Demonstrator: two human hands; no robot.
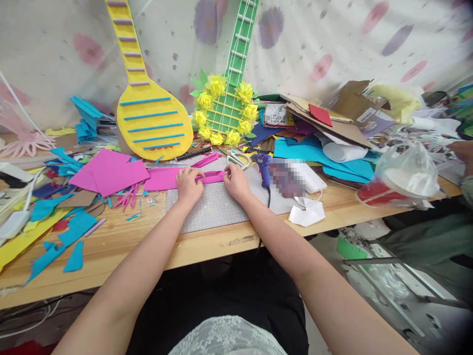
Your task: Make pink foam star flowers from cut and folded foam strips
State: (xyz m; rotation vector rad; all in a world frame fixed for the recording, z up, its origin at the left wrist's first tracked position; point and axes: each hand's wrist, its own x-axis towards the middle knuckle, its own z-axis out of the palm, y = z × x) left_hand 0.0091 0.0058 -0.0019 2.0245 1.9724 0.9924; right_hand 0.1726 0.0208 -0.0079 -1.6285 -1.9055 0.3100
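A long magenta paper strip (162, 179) lies across the grey cutting mat (218, 207), its right part folded along its length. My left hand (189, 185) presses on the strip's middle with fingers bent. At the strip's right end, my right hand (235, 181) pinches the folded paper between thumb and fingers. Scissors (240, 159) lie just behind my right hand. To its right stands a blue glue gun (263, 170) with a black cord. Magenta sheets (111, 172) and thin cut magenta strips (129, 196) are left of my left hand.
A yellow paper instrument (155, 123) and a green one with yellow flowers (227, 108) lean against the curtain. Blue paper scraps (74, 229) litter the left side. Cardboard (328, 121) is piled back right, near a bagged red cup (395, 182). Another person's sleeve (467, 190) shows at right.
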